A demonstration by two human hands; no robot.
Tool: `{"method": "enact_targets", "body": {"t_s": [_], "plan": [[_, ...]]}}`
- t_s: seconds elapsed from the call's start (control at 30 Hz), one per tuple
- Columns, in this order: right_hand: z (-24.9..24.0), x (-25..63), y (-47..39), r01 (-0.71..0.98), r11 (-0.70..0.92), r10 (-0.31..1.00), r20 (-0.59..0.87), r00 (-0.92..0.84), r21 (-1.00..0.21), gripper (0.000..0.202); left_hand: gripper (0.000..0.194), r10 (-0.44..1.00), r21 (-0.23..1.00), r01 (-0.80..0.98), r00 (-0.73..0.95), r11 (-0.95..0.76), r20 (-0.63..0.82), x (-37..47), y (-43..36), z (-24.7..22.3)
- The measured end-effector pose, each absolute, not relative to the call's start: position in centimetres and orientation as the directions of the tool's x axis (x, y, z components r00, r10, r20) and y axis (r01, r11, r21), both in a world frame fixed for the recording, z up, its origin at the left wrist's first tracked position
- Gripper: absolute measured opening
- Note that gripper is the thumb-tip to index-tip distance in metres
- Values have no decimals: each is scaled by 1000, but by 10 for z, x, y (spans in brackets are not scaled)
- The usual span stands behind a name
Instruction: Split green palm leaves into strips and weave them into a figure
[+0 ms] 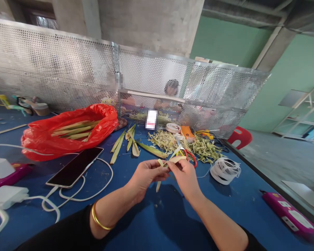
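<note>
My left hand (151, 170) and my right hand (182, 171) meet above the blue table, both closed on a pale green-yellow leaf strip (177, 159). One end of the strip hangs below my left hand. Its folds between the fingertips are partly hidden. Just beyond my right hand lie red-handled scissors (191, 157). Behind them spreads a heap of leaf scraps (205, 149). Several long dry leaves (117, 148) lie on the table ahead and to the left. To the right stands a roll of white cord (225, 170), with a thin strand running toward my right hand.
A red plastic bag (42, 136) of leaves sits at the left, near a phone (75, 167) and white cables. A purple box (290, 212) lies at the right edge. Perforated metal panels (151, 69) stand behind, with people beyond. A red chair (240, 137) is beside the table.
</note>
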State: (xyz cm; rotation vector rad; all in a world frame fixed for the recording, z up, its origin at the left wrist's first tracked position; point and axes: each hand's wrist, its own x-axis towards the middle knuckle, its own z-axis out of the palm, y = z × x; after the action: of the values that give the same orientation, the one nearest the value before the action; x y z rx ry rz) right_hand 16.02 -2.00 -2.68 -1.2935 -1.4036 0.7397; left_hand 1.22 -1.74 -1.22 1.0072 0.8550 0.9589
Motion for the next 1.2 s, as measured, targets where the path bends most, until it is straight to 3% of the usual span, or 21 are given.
{"method": "enact_targets", "body": {"t_s": [0.2, 0.33, 0.4, 0.5, 0.6, 0.73, 0.93, 1.0, 1.07, 1.13, 1.2], "plan": [[-18, 155, -25, 61, 194, 977, 198, 78, -979, 15, 20, 972, 978, -153, 209, 143, -109, 12, -16, -12], [-21, 159, -23, 248, 233, 953, 272, 135, -940, 10, 24, 970, 962, -198, 191, 190, -152, 8, -12, -12], [-22, 162, -21, 454, 357, 879, 458, 133, -816, 11, 25, 970, 945, -249, 177, 211, -170, 6, -9, -13], [-20, 164, -21, 708, 565, 688, 715, -122, -423, 23, 22, 968, 927, -290, 151, 236, -200, 4, -5, -15], [-16, 163, -23, 726, 683, 534, 737, -415, -86, 23, 19, 957, 908, -315, 177, 277, -231, 3, -3, -16], [-14, 163, -24, 680, 730, 443, 710, -548, 70, 15, 20, 937, 896, -303, 231, 325, -262, 4, -6, -15], [-14, 164, -26, 656, 746, 420, 686, -594, 111, 16, 17, 963, 962, -183, 213, 202, -162, 8, -10, -12], [-15, 163, -27, 649, 757, 433, 684, -586, 76, 14, 15, 965, 969, -152, 210, 193, -159, 8, -12, -11], [-16, 162, -27, 650, 757, 493, 715, -495, -72, 11, 12, 963, 976, -118, 218, 184, -156, 8, -12, -11], [-17, 161, -26, 618, 719, 610, 715, -342, -318, 10, 15, 959, 980, -93, 241, 175, -149, 8, -12, -11], [-18, 162, -24, 529, 628, 749, 627, -213, -571, 14, 19, 953, 983, -75, 268, 169, -143, 7, -11, -11]]}}
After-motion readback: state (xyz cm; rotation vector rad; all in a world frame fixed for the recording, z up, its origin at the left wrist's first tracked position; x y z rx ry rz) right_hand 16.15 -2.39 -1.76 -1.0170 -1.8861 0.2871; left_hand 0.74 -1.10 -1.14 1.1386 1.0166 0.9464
